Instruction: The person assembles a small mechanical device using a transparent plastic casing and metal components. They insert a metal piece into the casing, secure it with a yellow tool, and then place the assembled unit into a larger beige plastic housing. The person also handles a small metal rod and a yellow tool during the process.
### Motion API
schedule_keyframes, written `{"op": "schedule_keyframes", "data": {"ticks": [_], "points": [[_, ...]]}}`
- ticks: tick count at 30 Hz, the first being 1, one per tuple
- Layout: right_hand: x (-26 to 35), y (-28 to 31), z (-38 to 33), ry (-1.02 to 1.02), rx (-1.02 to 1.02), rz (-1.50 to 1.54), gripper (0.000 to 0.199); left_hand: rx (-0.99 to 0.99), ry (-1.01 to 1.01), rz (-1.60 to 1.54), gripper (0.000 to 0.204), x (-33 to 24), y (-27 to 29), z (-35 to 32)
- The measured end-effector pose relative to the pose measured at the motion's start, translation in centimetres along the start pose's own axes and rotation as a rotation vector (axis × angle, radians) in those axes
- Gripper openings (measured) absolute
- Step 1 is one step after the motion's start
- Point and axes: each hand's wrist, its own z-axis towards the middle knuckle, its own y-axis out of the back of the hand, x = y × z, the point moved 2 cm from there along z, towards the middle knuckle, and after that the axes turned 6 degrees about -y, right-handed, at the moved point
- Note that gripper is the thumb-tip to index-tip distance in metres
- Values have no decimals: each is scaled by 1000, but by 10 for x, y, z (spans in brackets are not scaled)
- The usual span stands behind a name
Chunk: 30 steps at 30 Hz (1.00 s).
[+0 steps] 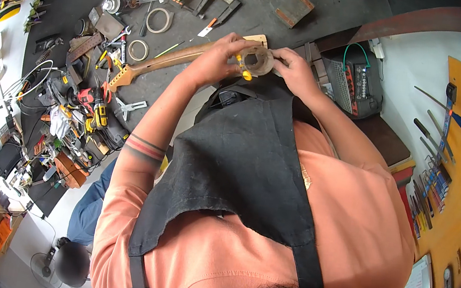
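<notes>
In front of my chest is a round, translucent roll with a dark hole and yellow parts on its left side. It looks like a tape roll on a dispenser. My left hand is closed on its left side, fingers curled over the top. At its right edge, the fingertips and thumb of my right hand press on the rim. A wooden guitar neck lies on the bench beside my left hand, its headstock pointing left. Under the roll and my fingers, its near end is hidden.
Two rings of tape, a clamp and a wooden block lie on the dark bench. Cluttered tools and a red-and-yellow drill fill the left. A tool case stands right. Another person's blue-clad leg shows lower left.
</notes>
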Motion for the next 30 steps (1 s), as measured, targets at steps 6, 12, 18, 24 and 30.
{"op": "schedule_keyframes", "data": {"ticks": [6, 12, 18, 24, 30], "points": [[-14, -14, -7, -24, -12, 127, 17, 91, -149, 114, 67, 14, 12, 18], [-13, -13, -13, 110, 13, -202, 21, 306, -217, 171, 70, 29, 12, 41], [-8, -28, -11, 133, 0, -312, 26, 503, -172, 347, 48, 21, 17, 63], [-4, -29, -8, 163, 0, -328, 28, 303, 5, 78, 48, 32, 17, 60], [-4, -25, -4, 230, 27, -382, 27, 131, -22, 95, 48, 63, 2, 48]]}}
